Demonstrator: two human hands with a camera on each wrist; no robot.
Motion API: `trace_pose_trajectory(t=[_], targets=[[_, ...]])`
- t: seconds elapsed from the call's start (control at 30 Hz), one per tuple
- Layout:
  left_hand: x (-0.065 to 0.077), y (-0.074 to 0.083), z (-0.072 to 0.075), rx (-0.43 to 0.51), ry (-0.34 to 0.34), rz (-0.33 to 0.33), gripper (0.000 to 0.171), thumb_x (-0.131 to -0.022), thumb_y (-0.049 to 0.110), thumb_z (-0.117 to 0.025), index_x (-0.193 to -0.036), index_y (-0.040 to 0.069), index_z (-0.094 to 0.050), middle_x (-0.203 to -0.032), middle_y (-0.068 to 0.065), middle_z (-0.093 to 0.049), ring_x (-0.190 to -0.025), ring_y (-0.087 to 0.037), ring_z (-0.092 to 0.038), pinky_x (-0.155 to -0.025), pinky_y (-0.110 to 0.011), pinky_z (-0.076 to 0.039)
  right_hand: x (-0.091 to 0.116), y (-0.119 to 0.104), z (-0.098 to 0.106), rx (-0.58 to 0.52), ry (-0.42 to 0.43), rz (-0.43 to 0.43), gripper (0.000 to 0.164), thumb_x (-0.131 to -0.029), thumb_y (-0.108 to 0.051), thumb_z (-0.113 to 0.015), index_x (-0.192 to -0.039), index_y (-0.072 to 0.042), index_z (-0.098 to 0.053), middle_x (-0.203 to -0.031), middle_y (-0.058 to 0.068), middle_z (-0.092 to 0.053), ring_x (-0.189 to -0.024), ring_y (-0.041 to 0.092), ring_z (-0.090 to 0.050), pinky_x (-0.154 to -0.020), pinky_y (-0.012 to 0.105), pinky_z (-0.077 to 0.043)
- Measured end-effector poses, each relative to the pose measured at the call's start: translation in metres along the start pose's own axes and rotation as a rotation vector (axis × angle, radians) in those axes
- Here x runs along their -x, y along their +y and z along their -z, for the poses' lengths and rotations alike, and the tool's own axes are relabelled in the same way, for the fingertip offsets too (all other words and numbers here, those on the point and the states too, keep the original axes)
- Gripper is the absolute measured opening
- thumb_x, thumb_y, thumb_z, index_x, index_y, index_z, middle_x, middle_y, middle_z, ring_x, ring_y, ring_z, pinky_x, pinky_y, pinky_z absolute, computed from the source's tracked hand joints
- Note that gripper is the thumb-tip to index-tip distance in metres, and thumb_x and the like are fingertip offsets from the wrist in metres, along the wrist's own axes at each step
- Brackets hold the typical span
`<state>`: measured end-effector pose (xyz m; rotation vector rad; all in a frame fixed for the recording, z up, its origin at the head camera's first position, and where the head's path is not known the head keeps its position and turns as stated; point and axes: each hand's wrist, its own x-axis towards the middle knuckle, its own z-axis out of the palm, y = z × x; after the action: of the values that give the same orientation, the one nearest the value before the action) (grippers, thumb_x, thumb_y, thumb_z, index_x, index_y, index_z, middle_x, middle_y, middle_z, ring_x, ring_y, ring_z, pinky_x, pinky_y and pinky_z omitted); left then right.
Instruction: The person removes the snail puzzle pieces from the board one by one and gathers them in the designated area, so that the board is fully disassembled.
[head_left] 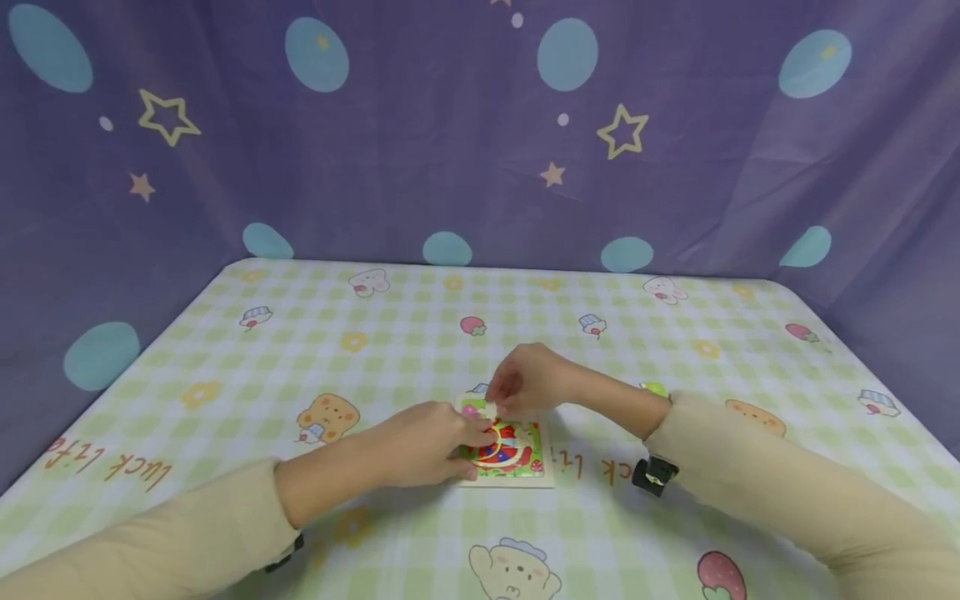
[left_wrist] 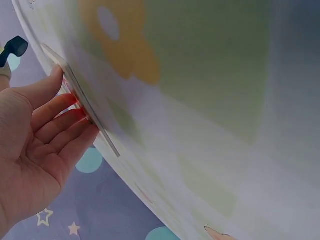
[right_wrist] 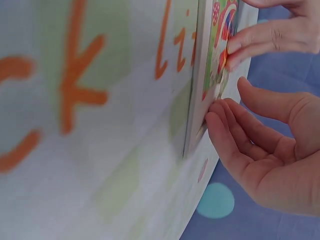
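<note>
well, left fingertips [head_left: 483,435] on puzzle [head_left: 529,457]

Right hand [right_wrist: 275,157] between 3 and 4 o'clock: fingers bent, tips at the lower end of a pale-edged board [right_wrist: 196,95] at 1 o'clock, thumb held apart from them. Something pale by those fingertips, too small to make out. Left hand [right_wrist: 282,37] at 2 o'clock, cut by the frame, fingertips on the board's red, green and blue picture [right_wrist: 218,40]. Checked tablecloth [right_wrist: 125,185] beneath; blurred orange lettering [right_wrist: 72,82] at 10 o'clock. Violet backdrop [right_wrist: 265,225], turquoise spot [right_wrist: 216,200] at 5 o'clock.
</note>
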<state>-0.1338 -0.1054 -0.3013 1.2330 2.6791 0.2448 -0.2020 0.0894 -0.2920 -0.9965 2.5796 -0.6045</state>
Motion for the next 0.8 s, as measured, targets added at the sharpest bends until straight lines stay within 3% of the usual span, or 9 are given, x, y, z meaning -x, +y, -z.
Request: trace_pose_trajectory(t=[0.1, 0.2, 0.23, 0.37, 0.5, 0.57, 0.67, 0.77, 0.8], targets=[[0.000, -0.001, -0.001, 0.016, -0.009, -0.001, 0.045, -0.086, 0.030, -0.071, -0.127, 0.012, -0.063, -0.133, -0.006, -0.061, -0.048, -0.007, -0.049, -0.085, -0.025, -0.057, -0.004, -0.007, -0.003, 0.011, -0.001, 0.005, 0.013, -0.081, -0.009, -0.075, -0.094, -0.006, -0.075, -0.084, 0.003, -0.075, -0.070, 0.003, -0.062, -0.066, 0.013, -0.052], [-0.001, -0.002, -0.002, 0.025, -0.003, -0.007, 0.045, -0.086, 0.029, -0.071, -0.126, 0.012, -0.063, -0.128, -0.004, -0.064, -0.043, -0.002, -0.035, -0.074, -0.016, -0.053, -0.008, -0.013, -0.005, 0.011, -0.012, -0.001, 0.014, -0.081, -0.007, -0.075, -0.094, -0.005, -0.075, -0.083, 0.004, -0.075, -0.068, 0.004, -0.060, -0.064, 0.013, -0.051], [-0.001, -0.002, -0.002, 0.037, -0.004, -0.002, 0.045, -0.086, 0.029, -0.071, -0.126, 0.011, -0.063, -0.128, -0.004, -0.065, -0.042, -0.003, -0.024, -0.069, -0.015, -0.049, -0.008, -0.014, -0.006, 0.011, -0.016, -0.005, 0.014, -0.080, -0.007, -0.075, -0.094, -0.005, -0.075, -0.083, 0.004, -0.075, -0.068, 0.004, -0.060, -0.064, 0.013, -0.051], [0.000, -0.002, -0.002, 0.023, 0.003, 0.000, 0.045, -0.085, 0.030, -0.072, -0.126, 0.011, -0.064, -0.124, -0.002, -0.067, -0.047, 0.001, -0.034, -0.073, -0.016, -0.053, -0.010, -0.018, -0.007, 0.023, -0.025, -0.008, 0.014, -0.080, -0.007, -0.076, -0.094, -0.005, -0.074, -0.082, 0.004, -0.074, -0.067, 0.005, -0.060, -0.064, 0.013, -0.051], [0.003, 0.001, -0.001, -0.046, -0.002, -0.003, 0.045, -0.087, 0.031, -0.070, -0.127, 0.011, -0.063, -0.127, -0.006, -0.064, -0.045, 0.002, -0.040, -0.089, -0.031, -0.058, -0.011, -0.021, -0.007, 0.040, -0.041, -0.022, 0.014, -0.080, -0.005, -0.075, -0.095, -0.005, -0.075, -0.083, 0.004, -0.073, -0.069, 0.006, -0.059, -0.064, 0.014, -0.051], [0.004, 0.003, 0.000, -0.074, -0.002, -0.005, 0.043, -0.088, 0.030, -0.069, -0.126, 0.011, -0.063, -0.129, -0.009, -0.062, -0.043, -0.001, -0.045, -0.090, -0.034, -0.058, -0.012, -0.021, -0.007, 0.048, -0.044, -0.020, 0.015, -0.080, -0.005, -0.075, -0.095, -0.005, -0.075, -0.084, 0.004, -0.074, -0.070, 0.007, -0.060, -0.064, 0.014, -0.051], [0.007, 0.004, 0.000, -0.090, 0.013, -0.006, 0.040, -0.089, 0.028, -0.068, -0.125, 0.011, -0.065, -0.128, -0.009, -0.063, -0.068, -0.009, -0.070, -0.090, -0.034, -0.058, -0.012, -0.022, -0.006, 0.052, -0.037, -0.020, 0.015, -0.080, -0.003, -0.074, -0.095, -0.005, -0.075, -0.085, 0.005, -0.074, -0.071, 0.008, -0.060, -0.065, 0.015, -0.051], [0.010, 0.004, -0.001, -0.072, 0.024, -0.005, 0.037, -0.091, 0.027, -0.066, -0.124, 0.011, -0.065, -0.127, -0.008, -0.064, -0.107, -0.020, -0.069, -0.093, -0.036, -0.056, -0.011, -0.022, -0.006, 0.047, -0.031, -0.030, 0.014, -0.081, -0.003, -0.074, -0.095, -0.005, -0.075, -0.086, 0.006, -0.074, -0.072, 0.008, -0.061, -0.066, 0.015, -0.052], [0.011, 0.004, -0.001, -0.062, 0.028, -0.006, 0.037, -0.091, 0.026, -0.066, -0.124, 0.010, -0.065, -0.127, -0.008, -0.064, -0.112, -0.022, -0.067, -0.094, -0.036, -0.056, -0.011, -0.022, -0.006, 0.046, -0.028, -0.034, 0.014, -0.081, -0.003, -0.073, -0.095, -0.005, -0.075, -0.086, 0.006, -0.074, -0.072, 0.008, -0.061, -0.066, 0.016, -0.052]])
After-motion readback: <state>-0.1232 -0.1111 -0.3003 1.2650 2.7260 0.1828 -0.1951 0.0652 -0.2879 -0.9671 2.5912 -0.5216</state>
